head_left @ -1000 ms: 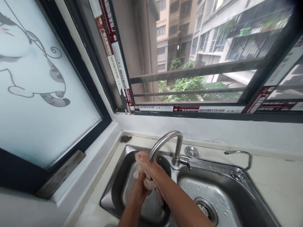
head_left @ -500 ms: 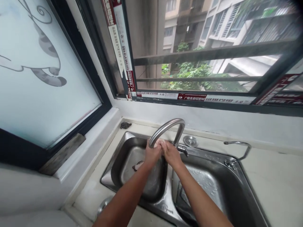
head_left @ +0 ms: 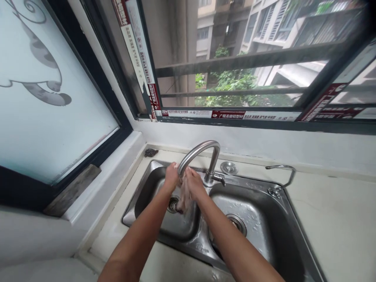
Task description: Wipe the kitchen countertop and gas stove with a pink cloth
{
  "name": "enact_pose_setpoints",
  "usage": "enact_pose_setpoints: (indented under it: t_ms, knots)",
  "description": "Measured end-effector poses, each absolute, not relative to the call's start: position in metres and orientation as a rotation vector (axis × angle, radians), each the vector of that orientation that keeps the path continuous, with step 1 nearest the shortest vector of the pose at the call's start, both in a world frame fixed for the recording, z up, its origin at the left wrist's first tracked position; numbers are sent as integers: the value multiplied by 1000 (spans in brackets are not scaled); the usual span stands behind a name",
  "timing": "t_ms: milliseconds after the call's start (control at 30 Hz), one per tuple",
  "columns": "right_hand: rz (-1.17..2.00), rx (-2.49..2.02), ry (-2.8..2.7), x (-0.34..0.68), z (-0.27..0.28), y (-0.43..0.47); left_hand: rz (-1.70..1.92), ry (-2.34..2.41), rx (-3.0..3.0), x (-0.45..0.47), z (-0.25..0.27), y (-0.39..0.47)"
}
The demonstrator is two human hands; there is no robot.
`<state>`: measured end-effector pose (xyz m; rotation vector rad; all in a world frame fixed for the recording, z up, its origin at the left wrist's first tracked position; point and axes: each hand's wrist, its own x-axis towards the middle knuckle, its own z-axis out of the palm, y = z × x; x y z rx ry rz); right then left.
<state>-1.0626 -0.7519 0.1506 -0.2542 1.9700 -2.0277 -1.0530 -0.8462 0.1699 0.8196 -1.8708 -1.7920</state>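
The fingers of our left hand (head_left: pixel 172 176) and right hand (head_left: pixel 194 183) clamp a blurred cloth (head_left: pixel 185 197) near the sink (head_left: pixel 202 243)'s back edge. The faucet (head_left: pixel 199 149) partly hides it.

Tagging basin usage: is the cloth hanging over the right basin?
No, the cloth hangs between the left hand and the right hand, over the left basin.

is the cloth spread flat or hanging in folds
Hanging in folds: the cloth trails down, narrow and crumpled, from between the left hand and right hand, over the left basin. Its top is partly hidden.
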Motion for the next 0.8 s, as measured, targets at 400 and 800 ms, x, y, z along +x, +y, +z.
enact_pose_setpoints:
  t_ms: [400, 800]
  knots:
    - [-1972, -112, 2331, -1068, 139, -749, -1782, -1858, 784, -1045, 163, -817]
    - [-1518, -803, 2411, -1076, 170, -735, -2077, -1867, 751, -977, 163, -851]
